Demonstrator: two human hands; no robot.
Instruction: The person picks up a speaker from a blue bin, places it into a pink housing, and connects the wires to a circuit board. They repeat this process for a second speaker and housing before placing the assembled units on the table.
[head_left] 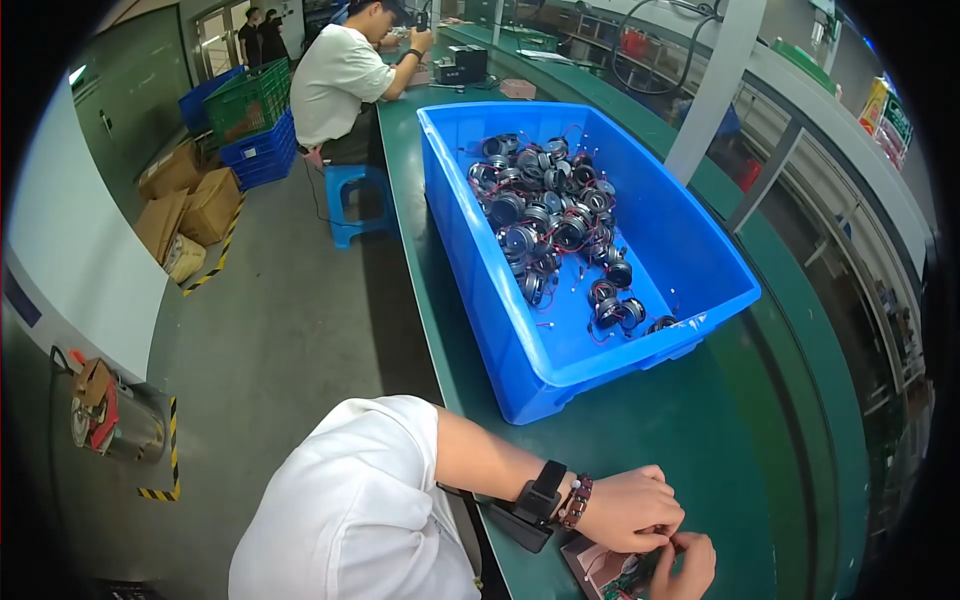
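My left hand [628, 510], with a black band and a beaded bracelet at its wrist, reaches across the green bench at the bottom right. Its fingers are bent and pressed together, their tips meeting those of my right hand [692, 568]. The right hand is closed in a pinch too. Whatever small thing lies between the fingertips is hidden. Just below them is an open pinkish-brown box or tray [592, 566], partly covered by the hands. A green circuit board [628, 580] with thin dark wires shows inside it, cut off by the lower edge.
A big blue bin [640, 352] stands on the green bench [640, 420] beyond my hands. Inside lie many round black parts [570, 230] with red wires. A co-worker [340, 80] works farther along, near a blue stool [355, 200]. Crates [255, 120] and cartons [205, 205] stand left.
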